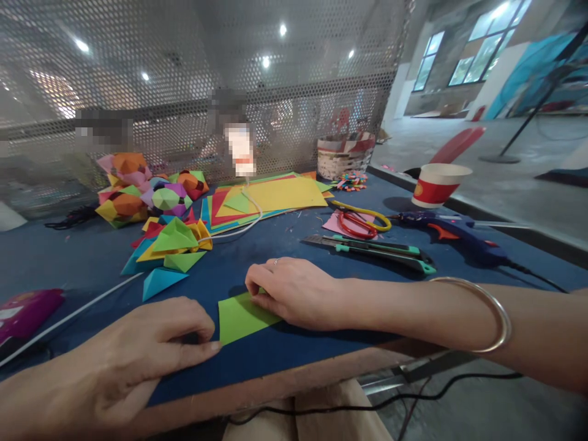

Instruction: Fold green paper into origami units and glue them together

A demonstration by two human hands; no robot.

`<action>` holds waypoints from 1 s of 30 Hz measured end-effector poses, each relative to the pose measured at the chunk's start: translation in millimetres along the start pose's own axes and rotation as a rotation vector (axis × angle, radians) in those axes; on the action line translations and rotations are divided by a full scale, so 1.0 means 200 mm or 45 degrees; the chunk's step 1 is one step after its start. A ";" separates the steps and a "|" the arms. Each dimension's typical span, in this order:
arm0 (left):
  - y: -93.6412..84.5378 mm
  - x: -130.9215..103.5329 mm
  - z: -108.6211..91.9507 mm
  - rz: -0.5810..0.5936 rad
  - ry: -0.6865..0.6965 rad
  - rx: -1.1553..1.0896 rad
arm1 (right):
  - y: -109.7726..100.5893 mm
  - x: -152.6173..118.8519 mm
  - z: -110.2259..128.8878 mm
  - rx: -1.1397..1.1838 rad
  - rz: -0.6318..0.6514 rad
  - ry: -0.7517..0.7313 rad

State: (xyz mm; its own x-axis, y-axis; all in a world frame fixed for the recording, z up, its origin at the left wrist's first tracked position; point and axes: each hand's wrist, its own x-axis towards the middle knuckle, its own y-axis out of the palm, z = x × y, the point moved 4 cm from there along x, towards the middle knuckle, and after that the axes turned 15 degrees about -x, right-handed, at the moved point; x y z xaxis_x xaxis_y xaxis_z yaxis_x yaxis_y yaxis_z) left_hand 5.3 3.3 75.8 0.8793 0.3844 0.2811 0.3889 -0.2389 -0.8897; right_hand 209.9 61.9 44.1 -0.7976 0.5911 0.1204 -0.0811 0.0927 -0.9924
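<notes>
A sheet of green paper lies on the blue tabletop near its front edge, between my two hands. My right hand is closed, its curled fingers pressed on the right part of the sheet and hiding some of it. At the paper's lower left corner, the thumb and bent index finger of my left hand come together. Up and to the left is a pile of folded paper pieces in green, yellow, red and blue. A single blue folded piece lies just beyond my left hand.
Coloured sheets lie at the back beside paper balls. On the right are scissors, cutter knives, a glue gun and a paper cup. A woven basket stands near the mesh screen. A white cable crosses the left side.
</notes>
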 end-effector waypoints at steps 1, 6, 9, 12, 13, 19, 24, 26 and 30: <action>0.00 0.01 -0.01 -0.022 0.032 0.009 | 0.00 0.00 0.00 0.006 -0.007 -0.006; 0.04 0.10 -0.04 -0.110 0.101 0.095 | 0.00 0.00 0.00 0.047 -0.005 -0.019; 0.10 0.17 -0.04 -0.045 0.114 -0.008 | -0.01 -0.01 -0.01 0.157 0.002 0.014; 0.14 0.19 -0.01 -0.096 0.121 -0.140 | -0.02 -0.02 -0.03 0.352 0.059 0.057; 0.15 0.19 0.00 -0.111 0.116 -0.165 | -0.02 -0.02 -0.04 0.402 0.087 0.076; 0.15 0.17 0.02 -0.151 0.193 -0.141 | -0.05 -0.01 -0.05 0.557 0.249 0.138; 0.16 0.15 0.03 -0.170 0.189 -0.164 | -0.07 0.01 -0.06 0.628 0.343 0.209; 0.17 0.15 0.03 -0.185 0.213 -0.159 | -0.07 0.02 -0.07 0.678 0.373 0.222; 0.15 0.15 0.01 -0.236 0.251 -0.081 | -0.08 0.01 -0.08 0.678 0.419 0.250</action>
State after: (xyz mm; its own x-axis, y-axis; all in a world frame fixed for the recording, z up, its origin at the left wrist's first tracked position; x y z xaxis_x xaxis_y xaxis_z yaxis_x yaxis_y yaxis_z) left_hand 43.8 9.0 57.1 0.8256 0.2476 0.5070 0.5591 -0.2383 -0.7941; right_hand 218.6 75.2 61.0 -0.7113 0.6608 -0.2396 -0.1763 -0.4977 -0.8493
